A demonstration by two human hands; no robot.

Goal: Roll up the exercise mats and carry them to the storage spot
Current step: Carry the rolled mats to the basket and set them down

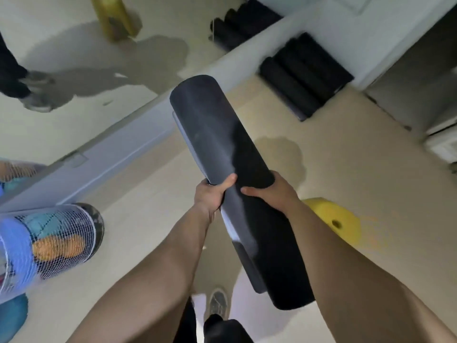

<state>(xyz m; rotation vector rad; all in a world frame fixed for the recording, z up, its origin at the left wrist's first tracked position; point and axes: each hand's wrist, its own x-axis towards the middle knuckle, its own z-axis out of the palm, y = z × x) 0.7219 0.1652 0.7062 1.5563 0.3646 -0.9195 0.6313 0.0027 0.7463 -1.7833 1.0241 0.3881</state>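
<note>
A dark grey rolled-up exercise mat (222, 144) is held in the air in front of me, slanting from lower right to upper left. My left hand (210, 195) grips its left side near the middle, thumb over the top. On the right side, my right hand (269, 191) wraps around the roll at the same height. A pile of several black rolled mats (304, 75) lies on the floor against the white wall base at the upper right, beyond the far end of the roll I hold.
A mirror wall (74, 70) runs along the left, reflecting the mat pile and a person's shadow. A mesh basket of balls (52, 241) stands at the left. A yellow foam block (331, 219) lies on the beige floor to the right. My shoe (218, 303) shows below.
</note>
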